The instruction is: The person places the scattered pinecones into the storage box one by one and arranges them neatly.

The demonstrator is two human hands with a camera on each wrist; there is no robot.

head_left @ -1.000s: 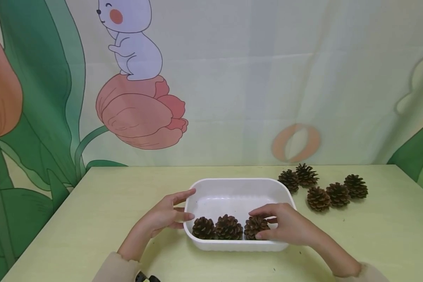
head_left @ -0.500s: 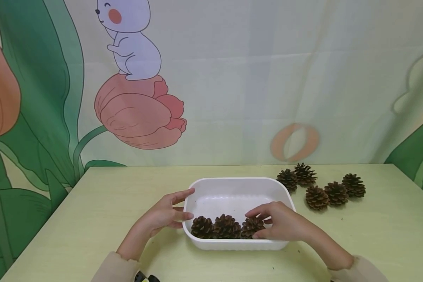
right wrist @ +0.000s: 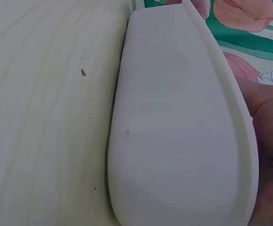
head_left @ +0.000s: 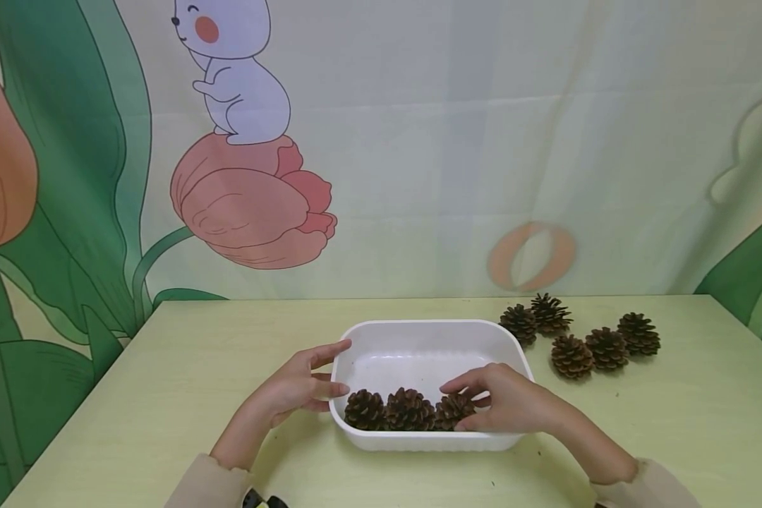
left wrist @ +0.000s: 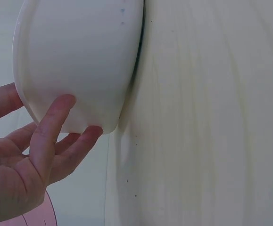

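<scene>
In the head view a white plastic tub [head_left: 419, 442] stands on the table, with three brown pine cones lined up along its near inner wall. My left hand [head_left: 295, 386] holds the tub's left end, its digits spread over the rim. The left wrist view has fingers [left wrist: 51, 125] against the outer wall. My right hand [head_left: 514, 401] reaches over the right end and grips the rightmost pine cone [head_left: 451, 410] between thumb and fingers. That cone sits against the middle pine cone [head_left: 409, 409]; the left pine cone [head_left: 365, 410] is beside it. The tub's wall hides the held cone from the right wrist view.
Several loose pine cones lie on the table [head_left: 228, 353] behind and right of the tub, among them a front pine cone [head_left: 571, 357]. A printed curtain [head_left: 406, 176] hangs behind the table. A small black and yellow object [head_left: 264, 499] shows at the bottom edge.
My right hand has shifted the gripped pine cone left, closing the space beside the middle cone. In the last half second little has moved. My left hand keeps its place on the tub.
</scene>
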